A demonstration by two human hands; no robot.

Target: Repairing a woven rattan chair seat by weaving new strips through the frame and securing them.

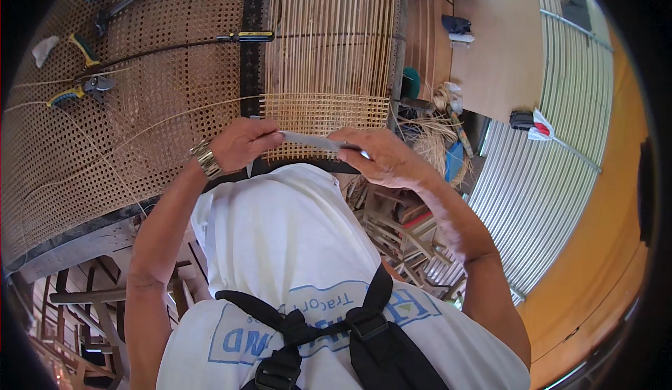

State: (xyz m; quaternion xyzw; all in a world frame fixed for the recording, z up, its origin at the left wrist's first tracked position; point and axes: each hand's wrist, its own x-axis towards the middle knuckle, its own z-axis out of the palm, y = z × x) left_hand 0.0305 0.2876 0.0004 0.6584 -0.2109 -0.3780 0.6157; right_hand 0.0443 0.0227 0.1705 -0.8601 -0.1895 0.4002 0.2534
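Observation:
A flat grey strip (308,139) is held level between my two hands, over the near end of the cane weave. My left hand (243,143), with a metal watch (205,159) on its wrist, pinches the strip's left end between thumb and fingers. The right end is gripped by my right hand (383,156), thumb below and fingers on top. A thin pointed metal piece (250,165) shows below my left hand; whether that hand holds it, I cannot tell. Under the strip lies a close cane grid (329,108), with long parallel cane strands (329,47) running away from it.
Left of a black frame bar (253,75) stretches finished cane webbing (175,75). On it rest a screwdriver (255,37), pruning shears (84,89), a hammer (126,5) and a white scrap (44,51). Loose cane fibres (434,142) heap at the right. Wooden frames (98,313) stand below left.

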